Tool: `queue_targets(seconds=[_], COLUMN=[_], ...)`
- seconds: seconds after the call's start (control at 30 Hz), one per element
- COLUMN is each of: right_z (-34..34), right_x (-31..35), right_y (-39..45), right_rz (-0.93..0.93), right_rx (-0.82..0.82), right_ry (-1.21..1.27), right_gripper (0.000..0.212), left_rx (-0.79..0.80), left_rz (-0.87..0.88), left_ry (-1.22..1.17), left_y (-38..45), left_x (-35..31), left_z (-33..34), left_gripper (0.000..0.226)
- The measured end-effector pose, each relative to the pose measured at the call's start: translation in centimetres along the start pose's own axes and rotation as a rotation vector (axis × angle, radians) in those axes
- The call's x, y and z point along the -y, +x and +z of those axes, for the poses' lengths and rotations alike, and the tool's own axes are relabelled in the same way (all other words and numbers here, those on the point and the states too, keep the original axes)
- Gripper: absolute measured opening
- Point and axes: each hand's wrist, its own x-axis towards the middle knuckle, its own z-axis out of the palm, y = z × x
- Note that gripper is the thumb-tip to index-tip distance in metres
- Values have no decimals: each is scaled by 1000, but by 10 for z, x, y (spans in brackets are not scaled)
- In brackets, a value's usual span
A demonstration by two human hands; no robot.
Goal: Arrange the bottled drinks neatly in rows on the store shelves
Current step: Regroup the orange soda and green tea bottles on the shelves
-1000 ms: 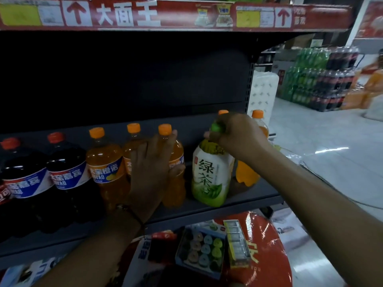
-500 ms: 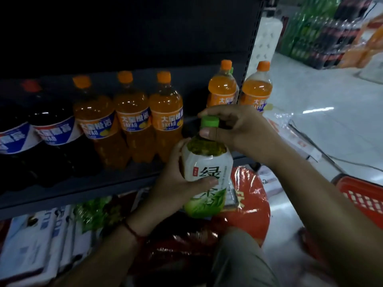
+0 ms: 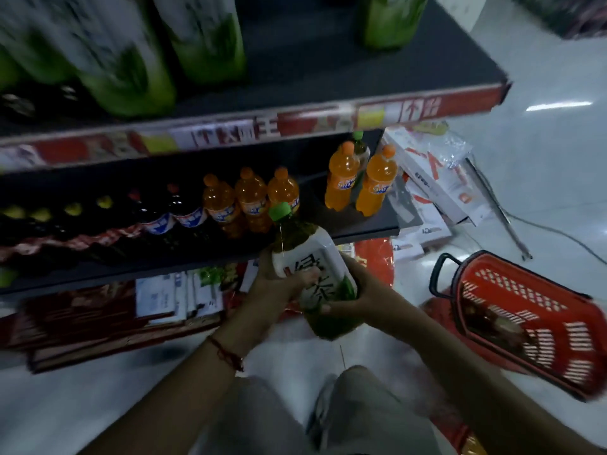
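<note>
- Both hands clamp the green tea bottle (image 3: 315, 277): my left hand (image 3: 279, 287) wraps its shoulder, right hand (image 3: 356, 298) cups its lower body.
- It hangs tilted, below the upper shelf (image 3: 328, 70).
- I'd lift it upright beside the green tea row (image 3: 124, 60), label outward.

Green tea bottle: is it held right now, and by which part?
Yes. Both hands hold the green tea bottle by its labelled body: the left hand wraps the upper left side, the right hand cups the lower right. Its green cap is untouched.
</note>
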Motion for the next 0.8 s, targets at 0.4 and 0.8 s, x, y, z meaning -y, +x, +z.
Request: queue_targets(seconds=[0.4,0.8], right_z=[16,41], right_x=[140,231], right_y=[-85,10], right_rz=[-381,-545], right_rx=[-45,-169], right_ry=[-158,-182], right_gripper=[78,63], left_rx=[3,-329], left_rz=[339,715], left_ry=[229,592], left_y=[-99,-82], left_x=[-159,-245], left_z=[6,-27], left_gripper=[75,85])
